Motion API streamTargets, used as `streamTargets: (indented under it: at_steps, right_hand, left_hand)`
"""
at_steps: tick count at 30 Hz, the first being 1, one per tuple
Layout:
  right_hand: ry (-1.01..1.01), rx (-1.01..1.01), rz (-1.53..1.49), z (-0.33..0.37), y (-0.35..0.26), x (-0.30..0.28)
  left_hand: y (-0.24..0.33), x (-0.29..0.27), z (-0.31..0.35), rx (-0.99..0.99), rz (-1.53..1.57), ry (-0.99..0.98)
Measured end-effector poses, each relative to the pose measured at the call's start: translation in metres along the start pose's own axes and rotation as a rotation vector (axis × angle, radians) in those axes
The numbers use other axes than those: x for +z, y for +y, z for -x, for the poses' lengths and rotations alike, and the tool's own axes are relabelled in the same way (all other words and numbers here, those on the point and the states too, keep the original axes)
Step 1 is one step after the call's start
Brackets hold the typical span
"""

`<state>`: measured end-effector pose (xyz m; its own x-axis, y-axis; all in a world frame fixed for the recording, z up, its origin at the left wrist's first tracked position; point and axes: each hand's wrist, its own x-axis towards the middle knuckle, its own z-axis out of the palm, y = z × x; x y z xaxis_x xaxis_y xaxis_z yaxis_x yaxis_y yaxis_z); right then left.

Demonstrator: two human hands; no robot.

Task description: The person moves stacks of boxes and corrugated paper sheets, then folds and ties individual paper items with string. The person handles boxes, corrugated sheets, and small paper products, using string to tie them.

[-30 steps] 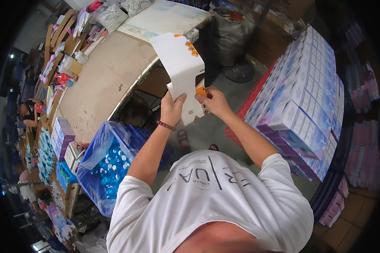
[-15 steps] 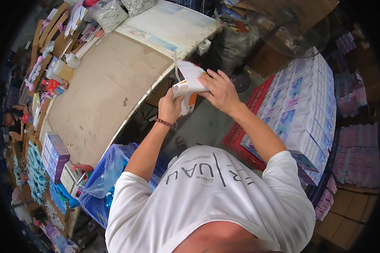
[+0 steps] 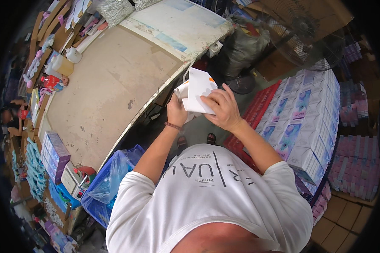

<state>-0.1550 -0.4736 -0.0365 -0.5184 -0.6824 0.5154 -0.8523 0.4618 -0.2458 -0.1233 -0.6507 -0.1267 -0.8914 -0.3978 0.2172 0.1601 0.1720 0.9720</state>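
Note:
Out in front of my chest, both hands hold a folded white sheet of paper or thin card (image 3: 198,95) with an orange patch on its upper edge. A narrow pale strip curves up behind its left side. My left hand (image 3: 176,111), with a beaded bracelet at the wrist, is closed on the rolled left edge, the thumb in front. On the right side, my right hand (image 3: 223,108) presses fingers against the front flap; its thumb is partly hidden. The sheet is off the worktable (image 3: 101,80), just beyond the table's near edge.
A blue crate (image 3: 95,206) lined with clear plastic stands at lower left, near a scale (image 3: 74,181). Stacked printed boxes (image 3: 299,114) and a red crate (image 3: 257,103) are at right. Behind them stands a fan (image 3: 304,29). Bottles (image 3: 62,69) line the table's far left edge.
The folded sheet has turned so a broad white flap faces me, with less orange showing. My right hand has moved lower on it. The view has shifted slightly, and both sandals now show below.

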Motion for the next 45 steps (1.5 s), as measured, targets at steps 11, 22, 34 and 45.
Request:
streamTargets:
  at_steps: [11,22,34,45]
  right_hand:
    - [-0.132,-0.277,-0.009,-0.034,0.068,-0.036]
    - [-0.012,-0.356,-0.098,-0.023,0.056,-0.037]
    - [0.093,0.198,-0.932,-0.021,0.038,-0.019]
    - [0.197,0.460,-0.446,-0.052,0.030,0.002]
  left_hand:
    - [0.007,0.027,-0.004,-0.340,0.281,-0.166]
    - [0.003,0.032,0.012,-0.769,1.229,-0.365]
    - [0.021,0.023,-0.011,-0.617,0.828,0.076]
    - [0.045,0.016,-0.012,-0.271,0.660,-0.058]
